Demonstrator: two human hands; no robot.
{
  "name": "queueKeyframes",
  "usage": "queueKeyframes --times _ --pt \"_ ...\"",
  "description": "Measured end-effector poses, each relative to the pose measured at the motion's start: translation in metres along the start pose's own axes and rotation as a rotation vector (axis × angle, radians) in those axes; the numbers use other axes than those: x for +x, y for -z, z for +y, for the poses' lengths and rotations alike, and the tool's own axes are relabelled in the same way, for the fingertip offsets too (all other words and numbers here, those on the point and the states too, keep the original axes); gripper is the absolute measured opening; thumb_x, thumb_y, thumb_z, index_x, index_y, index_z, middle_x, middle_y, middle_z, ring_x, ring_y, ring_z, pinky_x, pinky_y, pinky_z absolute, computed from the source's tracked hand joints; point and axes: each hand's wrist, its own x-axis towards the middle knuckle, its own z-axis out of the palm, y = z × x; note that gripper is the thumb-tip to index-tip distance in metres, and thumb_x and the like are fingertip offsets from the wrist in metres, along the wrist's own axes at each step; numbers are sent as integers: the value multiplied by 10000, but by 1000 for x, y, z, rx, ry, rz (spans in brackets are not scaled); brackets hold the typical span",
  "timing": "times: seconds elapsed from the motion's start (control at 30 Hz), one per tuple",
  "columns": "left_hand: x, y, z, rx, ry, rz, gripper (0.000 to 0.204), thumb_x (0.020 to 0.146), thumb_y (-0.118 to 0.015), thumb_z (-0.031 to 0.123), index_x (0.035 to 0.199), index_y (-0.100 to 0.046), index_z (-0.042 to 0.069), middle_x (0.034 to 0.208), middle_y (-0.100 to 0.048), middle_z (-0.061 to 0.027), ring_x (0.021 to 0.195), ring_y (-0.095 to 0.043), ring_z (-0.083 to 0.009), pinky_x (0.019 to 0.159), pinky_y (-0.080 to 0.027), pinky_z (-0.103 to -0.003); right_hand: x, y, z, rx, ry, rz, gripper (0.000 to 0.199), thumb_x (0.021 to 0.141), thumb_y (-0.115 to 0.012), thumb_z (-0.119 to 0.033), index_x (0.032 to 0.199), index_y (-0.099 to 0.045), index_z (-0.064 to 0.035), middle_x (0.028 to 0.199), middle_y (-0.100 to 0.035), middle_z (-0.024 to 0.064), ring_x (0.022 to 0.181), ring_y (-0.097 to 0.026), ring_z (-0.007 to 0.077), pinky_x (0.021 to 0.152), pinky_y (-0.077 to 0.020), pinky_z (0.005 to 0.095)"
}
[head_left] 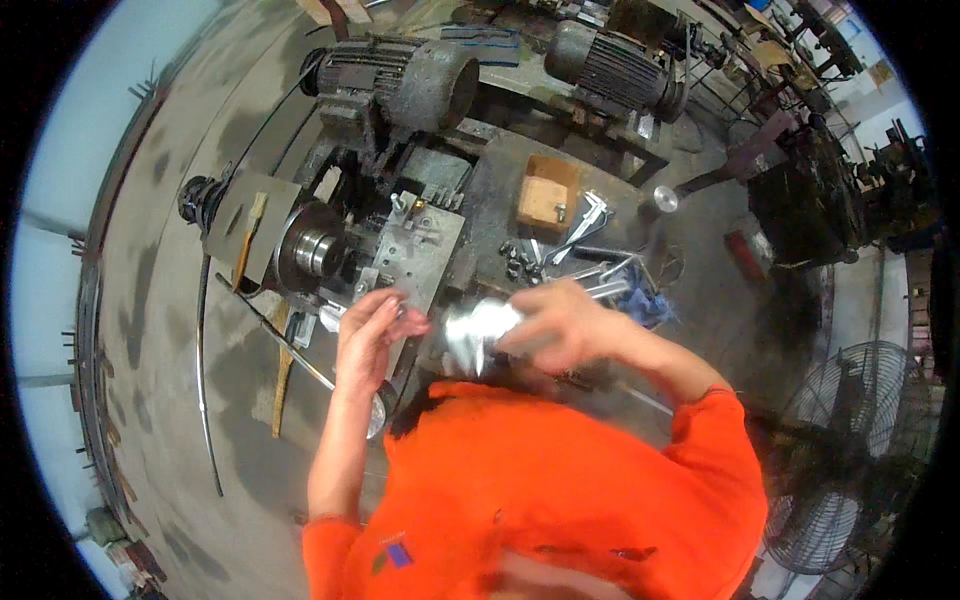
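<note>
My left hand [372, 335] is raised in front of the lathe, its thumb and fingertips pinched together around a small part that is mostly hidden. To its right, my right hand [562, 325] has its fingers bent around a shiny silver metal thing [480, 330]. Motion smears that thing, so its kind does not show. It sits between the two hands, apart from the left one. Beyond the left hand are the lathe's round chuck [312, 250] and a flat metal slide plate [415, 245].
Past my right hand, the bench holds a brown open box [545, 205], a caliper [590, 218], several small metal parts [518, 262] and a blue rag [645, 305]. A brush [250, 240] lies left of the chuck. A motor [400, 85] stands behind; a fan [850, 400] is at right.
</note>
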Motion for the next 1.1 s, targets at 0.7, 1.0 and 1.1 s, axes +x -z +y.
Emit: queueKeyframes --times 0.7,1.0,1.1 --pt "-137 79 -28 -146 -175 485 264 799 -657 289 784 -538 54 544 -481 9 449 -449 -82 421 -379 -231 5 -94 335 -358 -1054 235 451 673 -610 -363 848 -639 52 896 -612 260 862 -580 406 764 -454 454" --pt "-211 135 -39 -306 -268 599 126 807 -566 181 811 -542 57 595 -530 -17 491 -510 -110 470 -416 -239 12 -85 306 -248 -1142 220 511 707 -629 -459 848 -646 31 750 -647 174 618 -598 313 613 -470 400" --pt "-232 169 -38 -346 -301 582 119 804 -554 171 818 -557 53 598 -541 -24 491 -518 -115 468 -414 -238 -7 -70 295 -455 -904 353 440 720 -601 -433 748 -670 0 719 -635 170 585 -577 288 580 -449 427"
